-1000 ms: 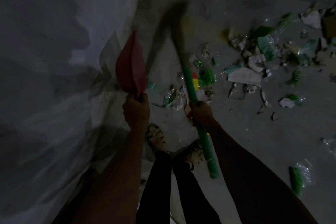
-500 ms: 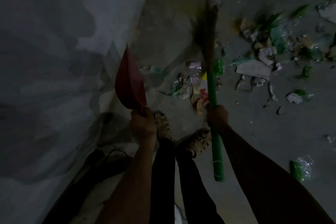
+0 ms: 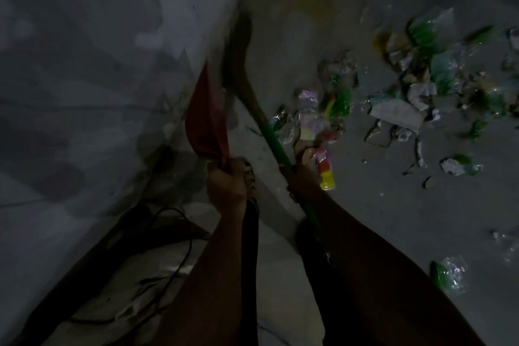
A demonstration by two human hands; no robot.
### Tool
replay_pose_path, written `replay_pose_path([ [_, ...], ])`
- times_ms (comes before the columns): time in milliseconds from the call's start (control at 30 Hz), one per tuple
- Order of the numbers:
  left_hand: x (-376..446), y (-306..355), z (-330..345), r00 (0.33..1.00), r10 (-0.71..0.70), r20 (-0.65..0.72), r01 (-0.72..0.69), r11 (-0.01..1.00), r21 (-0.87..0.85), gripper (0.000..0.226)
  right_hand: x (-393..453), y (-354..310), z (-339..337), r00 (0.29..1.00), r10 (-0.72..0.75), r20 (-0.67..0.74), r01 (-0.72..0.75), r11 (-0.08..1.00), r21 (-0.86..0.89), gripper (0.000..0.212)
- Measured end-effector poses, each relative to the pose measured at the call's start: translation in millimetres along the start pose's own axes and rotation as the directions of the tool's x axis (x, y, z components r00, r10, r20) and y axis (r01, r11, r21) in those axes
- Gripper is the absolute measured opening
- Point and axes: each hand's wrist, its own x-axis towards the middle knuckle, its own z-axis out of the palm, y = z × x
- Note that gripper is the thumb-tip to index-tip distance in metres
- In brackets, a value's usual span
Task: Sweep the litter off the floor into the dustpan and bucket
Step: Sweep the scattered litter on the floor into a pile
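Observation:
My left hand (image 3: 227, 184) grips the handle of a red dustpan (image 3: 206, 118), which stands on edge close to the wall. My right hand (image 3: 302, 181) grips the green handle of a broom (image 3: 273, 140). The broom's blurred brown bristles (image 3: 238, 45) reach up to the foot of the wall, beyond the dustpan. Litter (image 3: 317, 123) of plastic wrappers and paper lies on the floor just right of the broom. A bigger pile of litter (image 3: 427, 84) spreads toward the upper right. No bucket is in view.
A grey wall (image 3: 98, 64) fills the left side. Dark cables (image 3: 171, 233) trail along its foot at the lower left. A green and clear wrapper (image 3: 449, 275) lies alone at the lower right. My legs stand between my arms. The scene is dim.
The broom head has swung left, from over the litter to the base of the wall. The view has shifted, so the litter sits further right. Both hands keep their grips.

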Motion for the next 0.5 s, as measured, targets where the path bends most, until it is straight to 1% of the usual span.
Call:
replay_pose_path([
  [33,-5,-1,1,1.000,-0.022,-0.015,0.021,0.999,-0.034,0.047,1,10,0,0.999,0.029,0.017,-0.028,0.999,-0.022,0.039],
  [100,-18,-4,3,0.997,-0.064,-0.052,0.062,0.997,-0.051,0.044,3,30,-13,0.996,0.092,-0.003,-0.092,0.993,-0.076,0.041],
  [133,-26,-7,5,0.996,-0.064,-0.062,0.062,0.997,-0.041,0.044,2,39,-25,0.995,0.100,-0.030,-0.103,0.986,-0.128,0.041],
  [200,-47,-15,6,0.994,-0.070,-0.081,0.066,0.997,-0.046,0.045,0,51,-59,0.991,0.068,-0.116,-0.094,0.968,-0.233,0.040],
  [233,-58,-18,8,0.993,-0.082,-0.085,0.078,0.996,-0.050,0.045,-2,56,-76,0.984,0.058,-0.167,-0.100,0.962,-0.253,0.042],
  [300,-81,-23,11,0.990,-0.112,-0.083,0.108,0.993,-0.051,0.043,-7,65,-107,0.967,0.074,-0.243,-0.131,0.965,-0.228,0.041],
  [367,-103,-29,17,0.990,-0.121,-0.070,0.115,0.990,-0.080,0.042,-14,70,-129,0.947,0.065,-0.314,-0.131,0.972,-0.194,0.035],
  [433,-120,-32,25,0.987,-0.156,-0.048,0.150,0.983,-0.104,0.042,-17,76,-137,0.938,0.024,-0.346,-0.088,0.981,-0.172,0.037],
  [500,-132,-37,35,0.982,-0.184,-0.034,0.179,0.976,-0.121,0.042,-20,83,-128,0.934,-0.034,-0.355,-0.019,0.989,-0.147,0.040],
])
